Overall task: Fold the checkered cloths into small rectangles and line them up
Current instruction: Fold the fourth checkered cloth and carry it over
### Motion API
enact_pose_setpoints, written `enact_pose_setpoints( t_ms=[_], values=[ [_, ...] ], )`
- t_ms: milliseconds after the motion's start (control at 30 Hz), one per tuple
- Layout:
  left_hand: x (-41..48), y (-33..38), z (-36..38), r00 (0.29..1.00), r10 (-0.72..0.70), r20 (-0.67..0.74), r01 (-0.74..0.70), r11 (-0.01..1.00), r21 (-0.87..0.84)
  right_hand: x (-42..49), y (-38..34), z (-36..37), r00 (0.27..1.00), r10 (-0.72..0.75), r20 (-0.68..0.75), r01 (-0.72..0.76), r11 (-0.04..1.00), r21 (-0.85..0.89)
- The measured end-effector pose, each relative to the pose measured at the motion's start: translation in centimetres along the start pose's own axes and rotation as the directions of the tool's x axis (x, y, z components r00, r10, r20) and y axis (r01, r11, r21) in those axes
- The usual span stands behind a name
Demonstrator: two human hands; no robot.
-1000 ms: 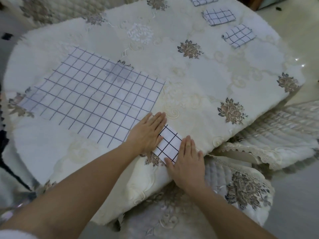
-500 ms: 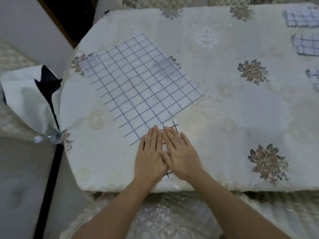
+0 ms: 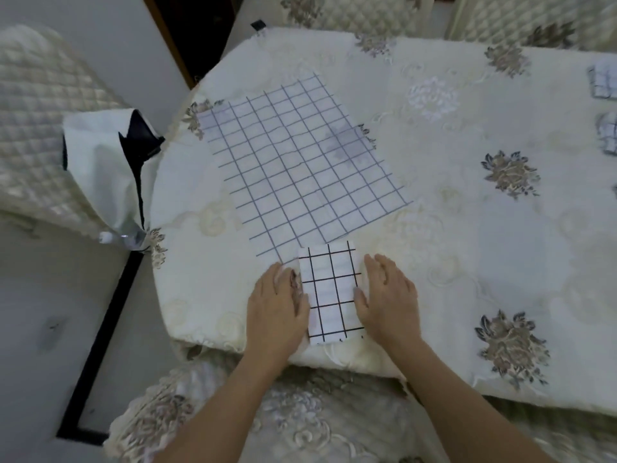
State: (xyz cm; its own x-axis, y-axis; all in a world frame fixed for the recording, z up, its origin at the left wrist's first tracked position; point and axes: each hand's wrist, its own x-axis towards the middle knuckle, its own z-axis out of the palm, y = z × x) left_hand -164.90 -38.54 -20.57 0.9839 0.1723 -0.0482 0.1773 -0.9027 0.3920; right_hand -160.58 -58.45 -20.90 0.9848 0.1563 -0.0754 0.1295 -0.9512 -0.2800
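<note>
On embroidered tablecloth | folded checkered rectangle | left hand, right hand flat, flanking it

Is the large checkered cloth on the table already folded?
No, the large checkered cloth lies spread out flat, just beyond the small folded cloth.

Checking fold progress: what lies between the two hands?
In the head view, the folded cloth lies flat on the table between the left hand and the right hand, one hand along each long edge.

The cream, flower-patterned bench carries an unfolded checkered cloth at centre-left, a folded rectangle at lower centre, and folded cloths at the right edge.
</note>
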Motion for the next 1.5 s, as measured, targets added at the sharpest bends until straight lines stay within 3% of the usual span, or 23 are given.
enact_pose_setpoints(
  t_ms=[67,133,333,567,800,967,1167,1267,1367,1433,1500],
  values=[
    [-1.0,-0.1,-0.2,0.990,-0.128,-0.058,0.119,0.984,-0.132,0.0,-0.3,-0.8,0.987,0.139,-0.086,-0.125,0.981,0.149],
    [-1.2,0.2,-0.3,0.981,-0.192,-0.024,0.182,0.958,-0.223,0.3,-1.0,-1.4,0.966,0.258,-0.003,-0.247,0.929,0.276],
    [-0.8,1.1,-0.6,0.986,0.164,-0.030,-0.163,0.986,0.043,1.5,-1.9,-1.8,0.883,0.447,0.145,-0.467,0.806,0.362],
    [-1.2,0.3,-0.2,0.980,0.197,0.027,-0.199,0.974,0.110,2.6,-1.9,-1.7,0.807,0.521,0.278,-0.590,0.690,0.419],
    [-1.3,0.3,-0.6,0.976,0.206,0.069,-0.214,0.965,0.153,2.9,-2.5,-1.6,0.771,0.525,0.359,-0.636,0.626,0.452],
    [-1.3,0.3,-1.0,0.974,0.210,0.084,-0.221,0.962,0.163,2.9,-3.0,-2.6,0.833,0.407,0.376,-0.552,0.664,0.504],
    [-1.0,0.1,-1.1,0.972,0.214,0.097,-0.226,0.964,0.137,1.2,-3.3,-2.6,0.861,0.311,0.403,-0.509,0.547,0.664],
    [-0.7,0.0,-1.1,0.981,0.150,0.121,-0.152,0.988,0.011,0.4,-3.7,-2.3,0.876,0.328,0.353,-0.480,0.527,0.701],
    [0.1,0.3,-2.3,0.981,-0.026,0.191,0.090,0.938,-0.334,-0.2,-4.5,-3.0,0.898,0.304,0.318,-0.434,0.496,0.752],
    [1.1,0.5,-2.9,0.938,-0.188,0.290,0.324,0.769,-0.551,-0.5,-5.0,-4.2,0.904,0.291,0.312,-0.415,0.429,0.802],
    [2.0,1.0,-3.8,0.836,-0.279,0.473,0.546,0.519,-0.658,-0.9,-5.3,-5.5,0.901,0.313,0.300,-0.402,0.344,0.848]
  ],
)
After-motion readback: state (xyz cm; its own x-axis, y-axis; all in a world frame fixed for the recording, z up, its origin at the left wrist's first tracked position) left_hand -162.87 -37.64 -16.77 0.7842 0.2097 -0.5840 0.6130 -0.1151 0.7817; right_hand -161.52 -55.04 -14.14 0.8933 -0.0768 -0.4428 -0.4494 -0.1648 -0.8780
